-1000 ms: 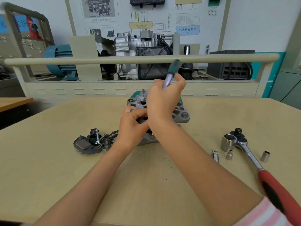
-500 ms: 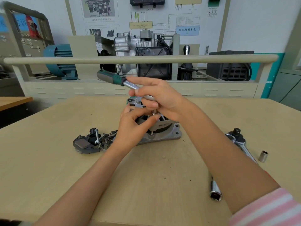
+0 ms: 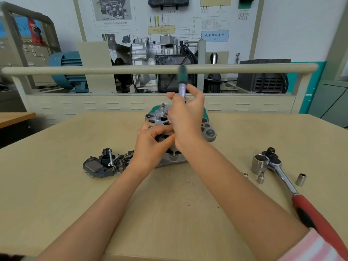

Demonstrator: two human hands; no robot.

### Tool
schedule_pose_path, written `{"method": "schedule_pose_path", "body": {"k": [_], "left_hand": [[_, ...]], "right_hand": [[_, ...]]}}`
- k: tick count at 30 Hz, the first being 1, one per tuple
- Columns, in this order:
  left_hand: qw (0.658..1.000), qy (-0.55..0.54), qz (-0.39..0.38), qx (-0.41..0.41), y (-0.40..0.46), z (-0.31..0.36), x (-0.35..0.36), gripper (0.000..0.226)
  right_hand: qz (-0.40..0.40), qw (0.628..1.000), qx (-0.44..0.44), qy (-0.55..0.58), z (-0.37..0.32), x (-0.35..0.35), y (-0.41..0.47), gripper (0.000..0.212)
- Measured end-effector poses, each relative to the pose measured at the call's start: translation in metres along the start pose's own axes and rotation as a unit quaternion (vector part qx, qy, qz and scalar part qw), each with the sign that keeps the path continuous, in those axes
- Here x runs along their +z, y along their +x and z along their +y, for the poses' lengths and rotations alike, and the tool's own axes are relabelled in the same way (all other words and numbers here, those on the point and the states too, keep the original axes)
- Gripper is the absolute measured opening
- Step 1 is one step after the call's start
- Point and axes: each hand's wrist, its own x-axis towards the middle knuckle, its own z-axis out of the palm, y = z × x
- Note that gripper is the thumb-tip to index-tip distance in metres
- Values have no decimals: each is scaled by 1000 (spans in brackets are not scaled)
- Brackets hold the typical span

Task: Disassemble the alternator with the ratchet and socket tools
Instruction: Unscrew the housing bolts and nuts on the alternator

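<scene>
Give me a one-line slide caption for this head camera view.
Right hand swings a green-handled ratchet on the alternator while the left hand steadies it.

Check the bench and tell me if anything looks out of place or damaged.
Nothing looks damaged. The removed black parts lie in a loose heap left of the alternator, and small sockets are scattered around the red-handled ratchet, whose handle runs off the table toward the person. A few specks dot the tabletop.

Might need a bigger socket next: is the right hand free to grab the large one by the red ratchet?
Probably not yet: the right hand grips the green-handled ratchet; the large socket lies unobstructed.
</scene>
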Motion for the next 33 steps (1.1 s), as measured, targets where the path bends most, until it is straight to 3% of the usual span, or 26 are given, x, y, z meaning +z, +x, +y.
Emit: {"method": "schedule_pose_path", "body": {"k": [2, 5, 7, 9, 13, 17, 20, 22, 24, 26, 29, 31, 33], "left_hand": [[1000, 2, -5, -9, 0, 0, -1, 43], [1000, 7, -13, -5, -1, 1, -1, 40], [1000, 8, -12, 6, -1, 2, 0, 28], [1000, 8, -3, 10, -1, 2, 0, 18], [1000, -1, 5, 20, -1, 2, 0, 27], [1000, -15, -2, 16, -2, 0, -1, 29], [999, -26, -16, 16, -1, -1, -2, 27], [999, -23, -14, 19, -1, 0, -2, 28], [1000, -4, -9, 28, 0, 0, -2, 28], [999, 18, -10, 32, 0, -1, -2, 33], [999, 30, -10, 14, 0, -3, -2, 50], [999, 32, -17, 5, 0, -3, -2, 53], [999, 32, -22, 16, -1, -1, -2, 47]], "right_hand": [[51, 998, -24, -1, 3, 6, -2, 32], [51, 997, -23, -49, 0, 7, -1, 26], [-12, 996, -1, -92, -5, 1, 3, 24], [-128, 986, 35, -98, -9, -7, 9, 27], [-324, 936, 114, -75, -18, -19, 20, 27], [-416, 893, 143, -94, -22, -24, 28, 28], [-426, 889, 145, -86, -22, -25, 29, 29], [-399, 904, 129, -80, -20, -25, 25, 27], [-309, 944, 94, -58, -15, -20, 17, 24], [-142, 989, 31, -18, -5, -11, 5, 22], [74, 995, -70, 12, 6, 2, -6, 20], [122, 989, -89, 4, 7, 6, -6, 20], [103, 991, -81, -28, 6, 4, -2, 21]]}}
